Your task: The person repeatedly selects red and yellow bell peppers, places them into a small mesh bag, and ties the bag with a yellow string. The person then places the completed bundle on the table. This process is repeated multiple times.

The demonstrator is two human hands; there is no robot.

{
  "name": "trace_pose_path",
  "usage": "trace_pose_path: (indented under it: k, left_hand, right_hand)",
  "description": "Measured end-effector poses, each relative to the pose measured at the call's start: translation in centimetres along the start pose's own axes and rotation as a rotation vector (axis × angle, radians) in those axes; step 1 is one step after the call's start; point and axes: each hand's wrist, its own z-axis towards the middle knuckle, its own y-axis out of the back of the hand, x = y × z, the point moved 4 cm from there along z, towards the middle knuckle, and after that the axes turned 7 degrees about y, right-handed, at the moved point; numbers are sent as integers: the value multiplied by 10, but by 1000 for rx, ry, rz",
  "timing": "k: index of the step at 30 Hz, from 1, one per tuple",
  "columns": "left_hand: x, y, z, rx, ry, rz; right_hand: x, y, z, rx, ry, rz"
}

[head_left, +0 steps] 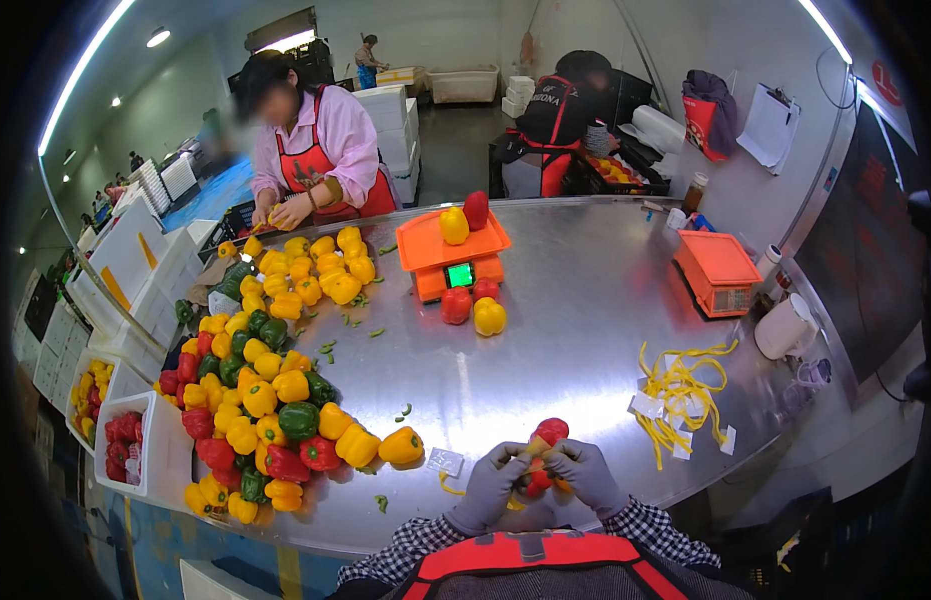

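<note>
My left hand (495,480) and my right hand (587,476), both in grey gloves, come together close to the near edge of the metal table. Between them the fingers pinch a yellow strip (539,448) that passes over red bell peppers (551,430). Some yellow shows below the peppers, partly hidden by the gloves. Left of my left hand lies a clear-and-white tag (445,463) with a yellow band trailing from it. A tangle of yellow strips (683,397) with white tags rests farther right.
A large pile of yellow, red and green bell peppers (270,390) covers the left side. An orange scale (454,247) carries two peppers, with several at its foot. To the right stand another orange scale (717,270) and a white kettle (784,326). A co-worker (323,150) handles peppers across the table.
</note>
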Motion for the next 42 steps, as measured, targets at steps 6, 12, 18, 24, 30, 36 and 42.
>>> trace_pose_path:
  k: [6, 12, 18, 24, 30, 36, 42]
  left_hand:
    - [-7, 6, 2, 67, -28, -88]
    - [-9, -5, -2, 162, -57, -14]
    - [-6, -10, -8, 219, 24, 206]
    - [0, -4, -5, 214, 20, 147]
    - [-11, 4, 1, 254, -60, -335]
    - [-20, 12, 3, 220, -145, -321]
    - [-29, 5, -9, 210, -18, 158]
  right_hand:
    - [2, -2, -1, 43, 21, -173]
    - [14, -2, -1, -75, 94, -191]
    - [11, 5, 2, -224, 36, 340]
    - [-5, -9, 14, 82, -61, 1248]
    - [8, -20, 4, 141, -107, 462]
    - [33, -26, 6, 199, 72, -353]
    - [23, 10, 15, -12, 0, 30]
